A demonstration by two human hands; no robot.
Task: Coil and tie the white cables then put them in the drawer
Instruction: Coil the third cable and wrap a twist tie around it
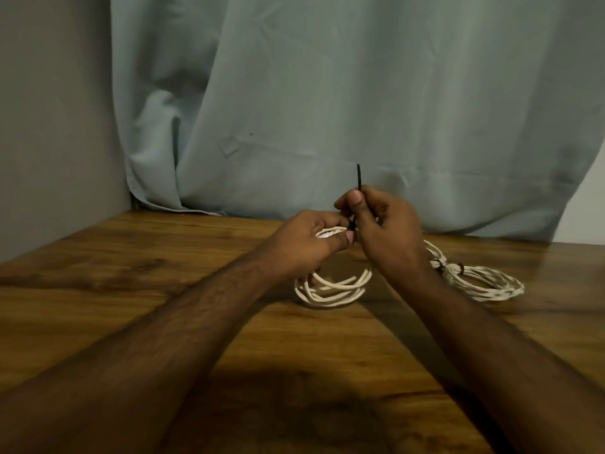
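Observation:
A coiled white cable (330,291) lies mid-table, its far side lifted by my left hand (307,242), whose fingers curl round the bundled strands. My right hand (383,224) pinches a black cable tie (358,176) between thumb and fingers; the tie's tail sticks straight up above the hand and its lower part runs down to the coil between both hands. A second white cable coil (481,283), bound with dark ties, rests on the table to the right, partly hidden behind my right wrist. No drawer is in view.
The wooden table (131,290) stretches toward me. A pale blue-grey curtain (327,109) hangs along its far edge, and a grey wall (49,126) closes the left side.

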